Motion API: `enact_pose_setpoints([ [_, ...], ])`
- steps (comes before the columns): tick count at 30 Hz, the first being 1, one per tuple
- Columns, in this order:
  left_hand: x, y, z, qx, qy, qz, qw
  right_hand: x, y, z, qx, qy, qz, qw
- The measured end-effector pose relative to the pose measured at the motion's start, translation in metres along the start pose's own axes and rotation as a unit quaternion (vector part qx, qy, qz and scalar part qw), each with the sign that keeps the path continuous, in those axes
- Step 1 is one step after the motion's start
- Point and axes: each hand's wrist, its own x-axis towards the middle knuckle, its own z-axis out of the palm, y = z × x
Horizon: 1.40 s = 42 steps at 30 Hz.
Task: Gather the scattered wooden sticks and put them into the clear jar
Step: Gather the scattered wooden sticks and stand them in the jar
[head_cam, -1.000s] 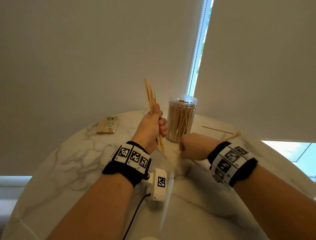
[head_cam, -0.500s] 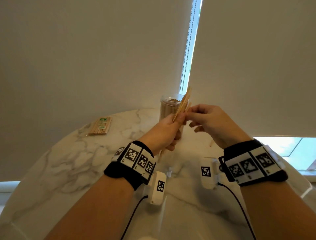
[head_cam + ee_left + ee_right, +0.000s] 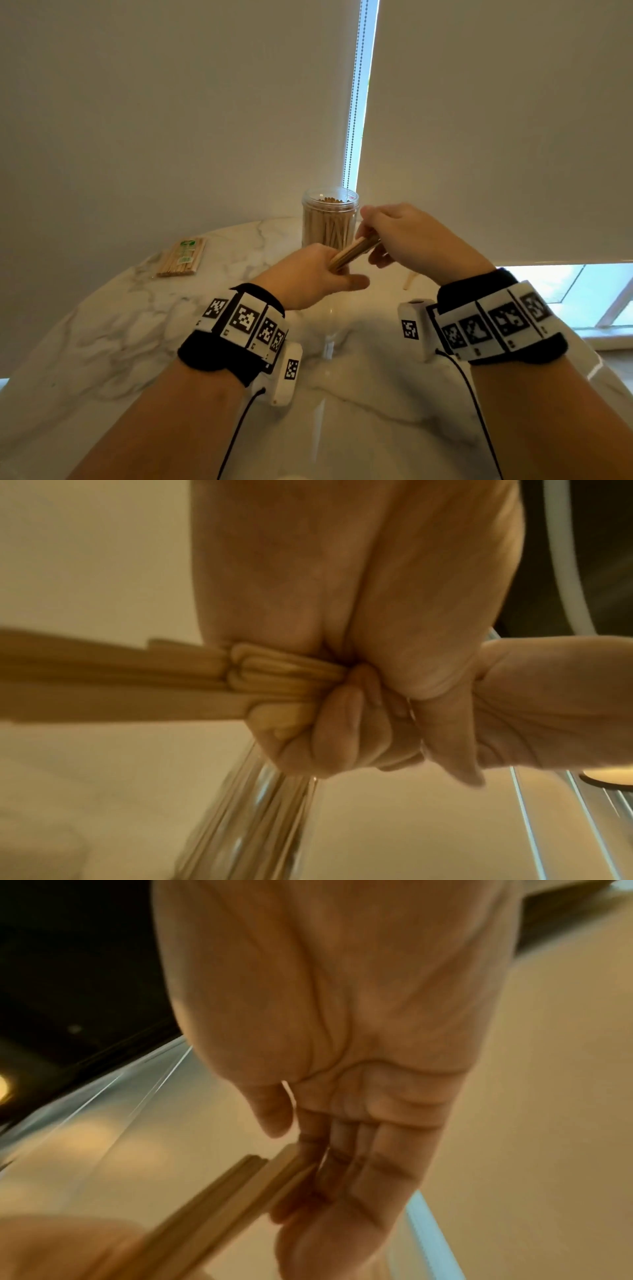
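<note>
The clear jar (image 3: 330, 219) stands at the table's far edge, packed with upright wooden sticks. Just in front of it, my left hand (image 3: 322, 270) grips a bundle of sticks (image 3: 354, 253) that points up and to the right. In the left wrist view the fingers (image 3: 342, 723) curl tightly round the bundle (image 3: 137, 680). My right hand (image 3: 383, 236) meets the bundle's far end. In the right wrist view its fingers (image 3: 359, 1164) lie nearly straight against the stick ends (image 3: 240, 1185), with the thumb apart. One loose stick (image 3: 409, 282) lies on the table under the right hand.
A wrapped packet of sticks (image 3: 181, 257) lies at the far left of the round marble table (image 3: 102, 342). White roller blinds hang close behind the jar, with a bead chain (image 3: 351, 120) in the gap between them.
My right hand rose from the table to the bundle. The left hand moved right and tipped the bundle from upright to a low slant in front of the jar.
</note>
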Motion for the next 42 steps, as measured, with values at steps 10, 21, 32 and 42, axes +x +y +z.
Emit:
enact_pose_setpoints([
  [10,-0.006,0.010,0.001,-0.093,0.024,0.009,0.995,0.003,0.000,0.021,-0.217,0.023,-0.123,0.968],
  [21,-0.012,0.003,-0.040,-0.227,0.181,-0.130,0.948,0.005,0.019,-0.015,-0.109,0.082,-0.044,0.990],
  [32,-0.014,0.038,-0.022,-0.535,0.223,-0.119,0.806,0.003,-0.002,0.013,-0.036,0.147,-0.058,0.987],
  [42,-0.009,0.029,-0.017,-0.387,0.213,-0.156,0.884,0.003,-0.002,0.018,-0.037,0.178,-0.048,0.982],
])
